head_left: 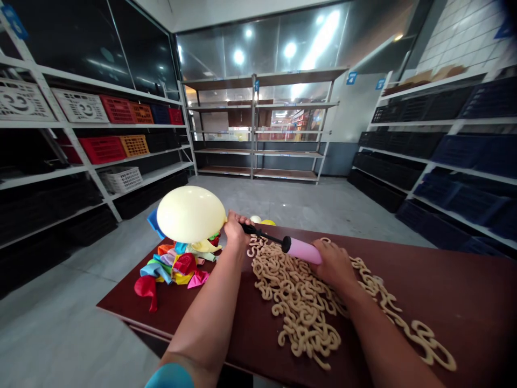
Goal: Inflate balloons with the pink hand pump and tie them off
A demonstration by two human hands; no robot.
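A pale yellow balloon (191, 214), blown up, hangs over the left end of the table. Its neck is pinched in my left hand (236, 229), whose fingers are closed there around the black end of a hand pump. The pump (304, 251) has a pink barrel and a black rod showing between my hands. My right hand (334, 264) is wrapped round the barrel's far end. Below the pump lies a heap of beige curled pieces (299, 291). Uninflated balloons (177, 265) in several colours lie on the table left of my left forearm.
The dark red table (456, 285) reaches to the right, with more curled pieces beyond my right forearm. White and yellow round objects show behind its far edge. Shelves with crates (105, 150) stand left and right; a rack (258, 153) stands at the back.
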